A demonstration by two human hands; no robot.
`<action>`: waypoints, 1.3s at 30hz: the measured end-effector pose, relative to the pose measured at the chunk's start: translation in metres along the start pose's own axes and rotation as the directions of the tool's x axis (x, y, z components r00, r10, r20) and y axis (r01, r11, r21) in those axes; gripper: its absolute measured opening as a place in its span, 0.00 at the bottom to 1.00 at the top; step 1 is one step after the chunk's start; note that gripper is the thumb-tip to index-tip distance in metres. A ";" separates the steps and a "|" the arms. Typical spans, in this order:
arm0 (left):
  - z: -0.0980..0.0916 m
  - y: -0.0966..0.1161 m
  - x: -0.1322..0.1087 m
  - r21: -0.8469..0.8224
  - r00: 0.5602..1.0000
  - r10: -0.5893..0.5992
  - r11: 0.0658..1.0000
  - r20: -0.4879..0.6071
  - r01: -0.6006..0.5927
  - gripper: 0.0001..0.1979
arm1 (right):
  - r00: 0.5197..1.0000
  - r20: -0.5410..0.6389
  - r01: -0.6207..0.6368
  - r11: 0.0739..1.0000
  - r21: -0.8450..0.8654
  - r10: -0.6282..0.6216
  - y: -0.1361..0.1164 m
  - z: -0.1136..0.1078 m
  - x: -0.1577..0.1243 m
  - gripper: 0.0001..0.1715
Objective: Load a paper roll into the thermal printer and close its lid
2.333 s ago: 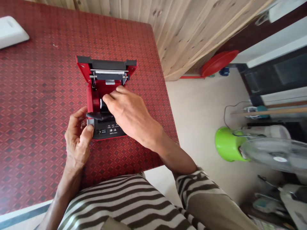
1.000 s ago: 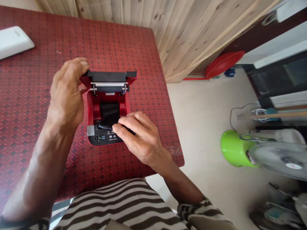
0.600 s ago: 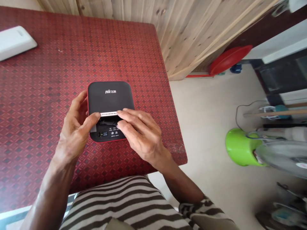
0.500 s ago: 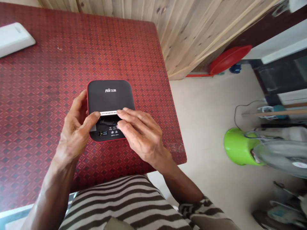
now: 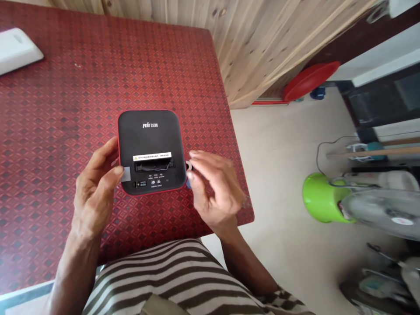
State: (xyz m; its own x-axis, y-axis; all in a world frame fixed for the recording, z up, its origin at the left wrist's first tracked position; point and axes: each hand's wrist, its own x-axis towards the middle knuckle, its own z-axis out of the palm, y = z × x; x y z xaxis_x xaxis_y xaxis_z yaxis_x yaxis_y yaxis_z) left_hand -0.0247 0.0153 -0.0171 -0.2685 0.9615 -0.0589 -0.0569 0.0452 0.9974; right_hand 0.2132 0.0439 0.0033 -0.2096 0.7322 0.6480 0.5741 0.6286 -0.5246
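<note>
A flat black device [image 5: 149, 138] with rounded corners and a red rim sits over the patterned table. It carries white "FEJE" lettering, a dark slot [image 5: 154, 165] under a white warning label [image 5: 152, 156], and a small lit display with icons. My left hand [image 5: 98, 183] grips its left side, thumb by a grey sticker [image 5: 126, 174], the other fingers partly hidden beneath. At the device's right edge, the thumb and forefinger of my right hand [image 5: 215, 186] close around a small round knob-like part [image 5: 189, 166]. A bit of blue shows below it.
The table [image 5: 82, 96] has a red diamond-pattern top; its right edge lies beyond my right hand. A white object [image 5: 18, 50] rests at the upper left. Wooden panelling [image 5: 256, 48] borders the far side. On the floor to the right stands a green bucket [image 5: 318, 199], beside a clear round cover.
My right hand has left the slot area and moved right to the device's edge, uncovering the slot and label. My left thumb has shifted left, off the label's end.
</note>
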 end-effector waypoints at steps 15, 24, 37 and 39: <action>0.005 -0.002 -0.012 0.067 0.997 0.060 0.996 -0.040 -0.057 0.25 | 0.907 0.103 -0.420 0.876 0.237 0.407 0.001 0.004 -0.010 0.08; 0.018 -0.001 -0.012 0.044 0.993 0.088 0.995 -0.085 -0.084 0.25 | 0.763 0.176 -0.609 0.601 0.517 0.622 -0.002 0.008 -0.011 0.06; 0.011 -0.021 -0.012 0.095 0.984 0.155 0.985 -0.088 -0.146 0.26 | 0.886 0.071 -0.452 0.817 0.357 0.459 0.008 0.001 0.007 0.07; 0.009 -0.026 -0.012 0.120 0.977 0.194 0.976 -0.084 -0.184 0.25 | 0.961 0.142 -0.262 0.948 0.182 0.238 0.010 0.004 0.030 0.07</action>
State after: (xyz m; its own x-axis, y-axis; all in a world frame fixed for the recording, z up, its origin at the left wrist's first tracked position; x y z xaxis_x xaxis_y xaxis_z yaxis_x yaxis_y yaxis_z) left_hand -0.0115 0.0053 -0.0417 -0.3541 0.9257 0.1328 0.1090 -0.1002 0.9890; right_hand 0.2092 0.0732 0.0158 -0.1765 0.8905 0.4194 0.4554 0.4516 -0.7672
